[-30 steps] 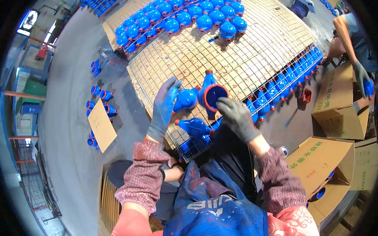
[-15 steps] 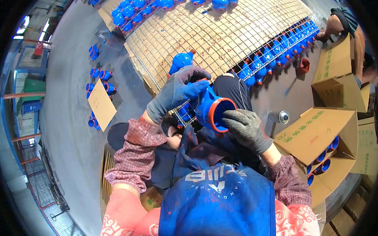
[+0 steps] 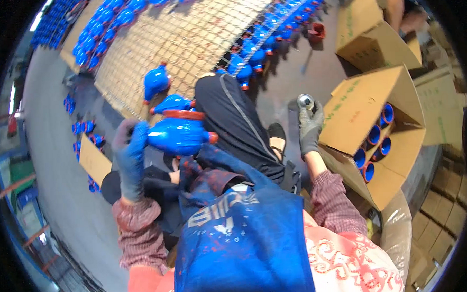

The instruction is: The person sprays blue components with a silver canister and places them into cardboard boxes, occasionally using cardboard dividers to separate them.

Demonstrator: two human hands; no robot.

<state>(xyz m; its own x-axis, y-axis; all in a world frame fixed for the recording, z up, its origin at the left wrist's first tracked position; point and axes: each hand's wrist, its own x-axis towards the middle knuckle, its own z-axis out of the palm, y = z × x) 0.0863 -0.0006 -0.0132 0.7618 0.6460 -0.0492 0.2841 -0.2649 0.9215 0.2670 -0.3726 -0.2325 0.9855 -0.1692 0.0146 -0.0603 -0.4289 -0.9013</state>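
Observation:
My left hand (image 3: 130, 160), in a grey glove stained blue, grips one end of a blue pipe-fitting-like housing (image 3: 176, 135) with red rims. It is held tilted in front of my knees, its wide red-rimmed mouth turned up and away. My gloved right hand (image 3: 311, 123) is out to the right, its fingers around a silver-topped can (image 3: 305, 101) beside an open carton. Just beyond the held piece, another blue housing (image 3: 172, 104) lies near the edge of the wire mesh. A further blue housing (image 3: 156, 83) sits on the mesh.
A wire mesh over cardboard (image 3: 189, 49) carries rows of blue housings. The open carton (image 3: 366, 115) at my right holds several housings. Farther back stands another carton (image 3: 369, 43), with a person's arm by it. A red container (image 3: 317, 32) is on the floor; a cardboard sheet (image 3: 94, 158) lies left.
My right hand has left the housing, moved right and closed around the can. My left hand has carried the housing left and turned it. The whole view has swung to the right.

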